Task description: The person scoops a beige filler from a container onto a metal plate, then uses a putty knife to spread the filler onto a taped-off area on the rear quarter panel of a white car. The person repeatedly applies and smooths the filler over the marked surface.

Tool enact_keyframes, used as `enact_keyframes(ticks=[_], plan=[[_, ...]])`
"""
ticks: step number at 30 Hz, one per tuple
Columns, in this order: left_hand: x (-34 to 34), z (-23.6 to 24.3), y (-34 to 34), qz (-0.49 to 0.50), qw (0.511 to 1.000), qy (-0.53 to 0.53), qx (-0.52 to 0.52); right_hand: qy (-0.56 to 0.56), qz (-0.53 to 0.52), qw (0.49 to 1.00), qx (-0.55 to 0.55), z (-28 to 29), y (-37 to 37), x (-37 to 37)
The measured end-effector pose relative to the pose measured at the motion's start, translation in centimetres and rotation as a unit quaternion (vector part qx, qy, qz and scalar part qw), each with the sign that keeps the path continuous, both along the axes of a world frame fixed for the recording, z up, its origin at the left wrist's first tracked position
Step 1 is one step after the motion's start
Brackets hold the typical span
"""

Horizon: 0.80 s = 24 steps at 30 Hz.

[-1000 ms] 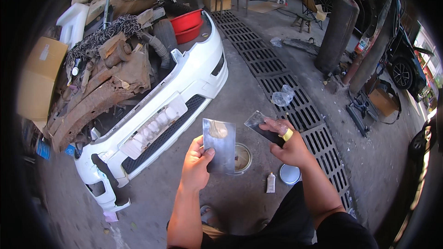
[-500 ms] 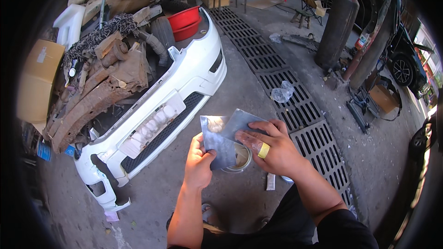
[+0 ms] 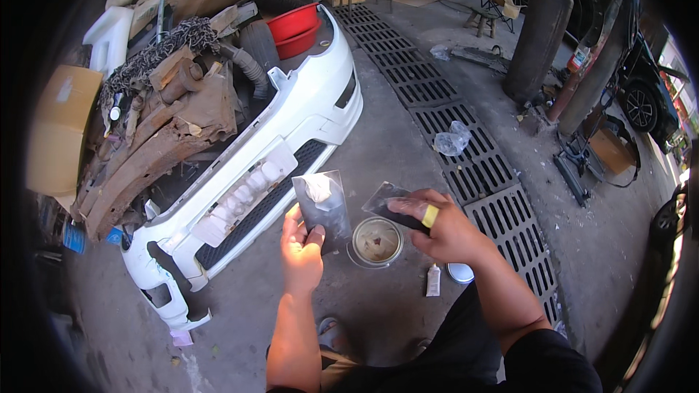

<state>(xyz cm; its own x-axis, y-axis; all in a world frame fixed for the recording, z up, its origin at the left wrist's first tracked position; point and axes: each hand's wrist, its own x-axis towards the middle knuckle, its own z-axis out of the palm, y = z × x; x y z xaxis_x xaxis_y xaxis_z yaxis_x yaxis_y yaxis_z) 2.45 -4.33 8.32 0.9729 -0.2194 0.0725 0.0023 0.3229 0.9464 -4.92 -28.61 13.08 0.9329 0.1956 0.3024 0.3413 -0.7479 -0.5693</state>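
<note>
My left hand (image 3: 302, 258) holds a flat grey metal plate (image 3: 325, 222) with a pale blob of putty (image 3: 317, 188) near its upper edge. To its right, my right hand (image 3: 448, 236) grips a thin dark spreader (image 3: 386, 199), apart from the plate; a yellow band (image 3: 429, 215) wraps one finger. Between and below my hands an open round can (image 3: 377, 241) of beige paste sits on the floor. A white tube (image 3: 433, 280) and a round lid (image 3: 460, 273), partly behind my right arm, lie near my feet.
A white car bumper (image 3: 320, 109) lies at the left beside heaped scrap (image 3: 167, 142) and red basins (image 3: 295, 40). A slotted drain grate (image 3: 499, 233) with crumpled plastic (image 3: 451, 143) runs along the right. Beyond stand a tall cylinder (image 3: 535, 40), a metal jack (image 3: 571, 171) and a car (image 3: 644, 105).
Half a second ago the spreader was over the plate's putty; it has drawn away to the right. The plate has moved up and left, exposing the can, and the putty blob looks whiter.
</note>
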Motion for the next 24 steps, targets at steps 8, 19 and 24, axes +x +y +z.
enact_keyframes(ticks=[8,19,24], plan=[[1.1,-0.5,2.2,-0.023,0.981,0.12,-0.148,0.196,-0.042,0.868,0.454,-6.6,-3.0,0.9],[1.4,-1.3,3.4,0.031,0.982,0.142,-0.118,0.232,-0.022,0.936,-0.264,-27.8,0.1,-0.8],[1.0,-1.8,3.8,0.029,0.978,0.158,-0.132,0.212,-0.006,0.917,-0.337,-30.2,0.9,-1.5]])
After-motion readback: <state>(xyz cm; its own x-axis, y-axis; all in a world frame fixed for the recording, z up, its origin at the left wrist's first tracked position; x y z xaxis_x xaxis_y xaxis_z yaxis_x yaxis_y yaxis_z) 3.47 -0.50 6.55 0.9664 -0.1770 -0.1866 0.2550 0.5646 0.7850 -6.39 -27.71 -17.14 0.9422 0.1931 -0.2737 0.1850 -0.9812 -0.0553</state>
